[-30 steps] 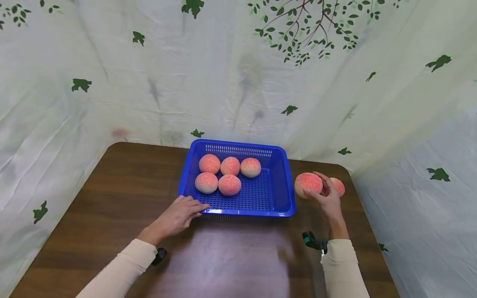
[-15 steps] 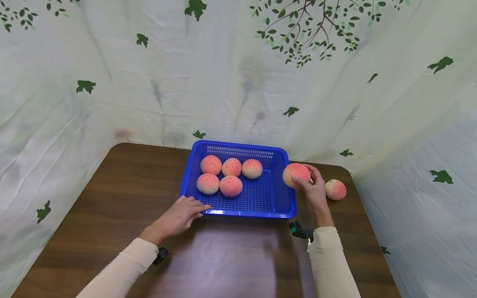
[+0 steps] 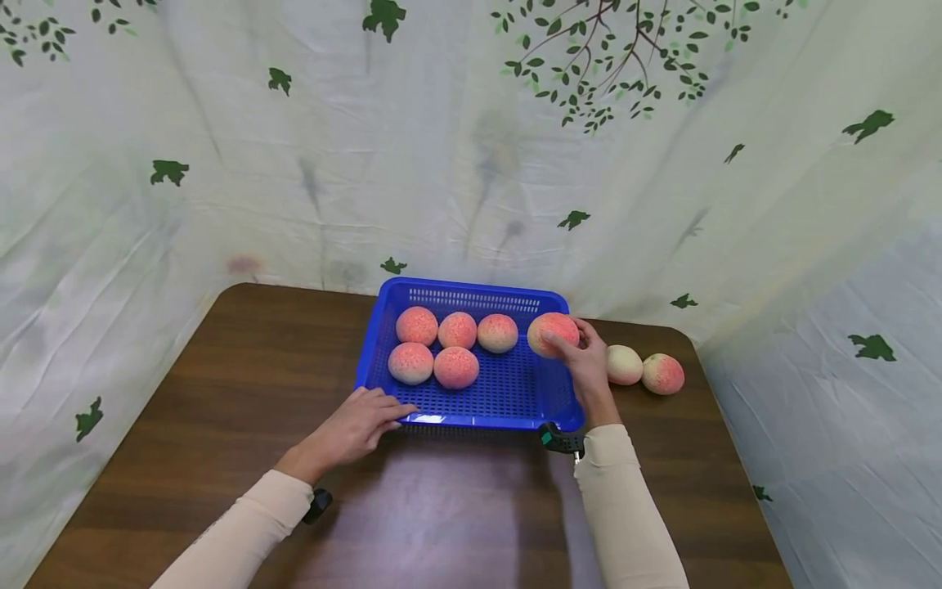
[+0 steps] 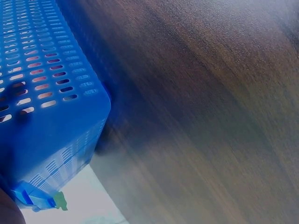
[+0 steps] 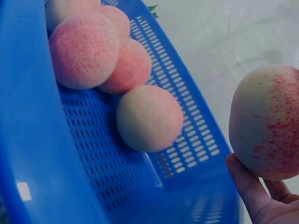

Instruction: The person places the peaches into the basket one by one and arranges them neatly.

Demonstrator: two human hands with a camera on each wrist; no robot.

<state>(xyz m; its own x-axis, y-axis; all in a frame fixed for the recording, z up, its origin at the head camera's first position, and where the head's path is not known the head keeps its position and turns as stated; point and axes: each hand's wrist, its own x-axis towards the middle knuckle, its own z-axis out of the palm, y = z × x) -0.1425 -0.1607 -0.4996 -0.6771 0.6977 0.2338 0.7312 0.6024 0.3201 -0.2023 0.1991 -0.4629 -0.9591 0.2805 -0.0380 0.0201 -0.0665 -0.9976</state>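
Note:
My right hand (image 3: 586, 366) grips a pink-and-cream peach (image 3: 552, 334) above the right end of a blue plastic basket (image 3: 471, 421). In the right wrist view, the held peach (image 5: 266, 122) shows its pale side, with fingers (image 5: 247, 184) against its underside. Several peaches sit inside the basket toward its left: a back row ending in a paler peach (image 3: 497, 334), and a front row with a pink peach (image 3: 456, 368). My left hand (image 3: 358, 427) holds the basket's rim at the front left corner. The left wrist view shows mostly the basket's slotted side (image 4: 56, 93).
Two more peaches lie on the brown wooden table (image 3: 280, 376) right of the basket: a pale one (image 3: 624, 365) and a pinker one (image 3: 663, 375), side by side. A white leaf-printed curtain (image 3: 441, 164) hangs behind the table and along its sides.
My right hand has carried the peach leftward from the table over the basket's right end, uncovering a pale peach on the table. My left hand has stayed at the rim.

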